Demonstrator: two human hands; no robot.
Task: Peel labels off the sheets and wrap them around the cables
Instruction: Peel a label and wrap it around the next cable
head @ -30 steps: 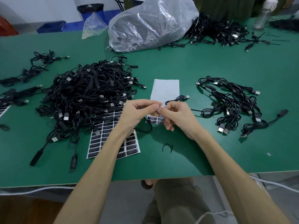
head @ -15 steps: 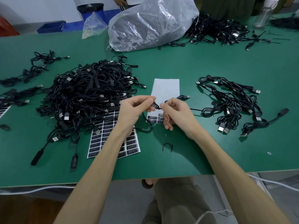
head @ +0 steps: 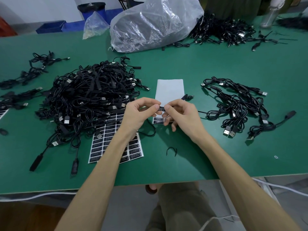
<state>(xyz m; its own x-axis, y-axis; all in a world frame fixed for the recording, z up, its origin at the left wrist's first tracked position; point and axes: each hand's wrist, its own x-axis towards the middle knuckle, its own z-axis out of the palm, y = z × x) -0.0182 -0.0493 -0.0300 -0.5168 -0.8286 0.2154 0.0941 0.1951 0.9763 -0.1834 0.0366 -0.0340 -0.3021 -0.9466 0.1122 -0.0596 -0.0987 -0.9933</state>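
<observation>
My left hand (head: 139, 115) and my right hand (head: 180, 114) meet above the green table (head: 200, 155), both pinching a small black label (head: 161, 108) folded on a thin black cable (head: 187, 97). The cable's plug end pokes out behind my right hand; its loop trails below my left wrist. Under my hands lies a mostly bare white label sheet (head: 170, 90) with a last row of black labels at its near edge. A full sheet of black labels (head: 106, 140) lies under my left forearm.
A big heap of black USB cables (head: 86, 97) sits left of my hands, a smaller group (head: 236, 105) on the right. A clear plastic bag (head: 155, 24) and more cables (head: 221, 29) are at the back. A black twist tie (head: 171, 150) lies near the front edge.
My hands have shifted slightly apart and up, and the black label now shows stretched between the thumbs on the cable; a second ago the fingertips hid it.
</observation>
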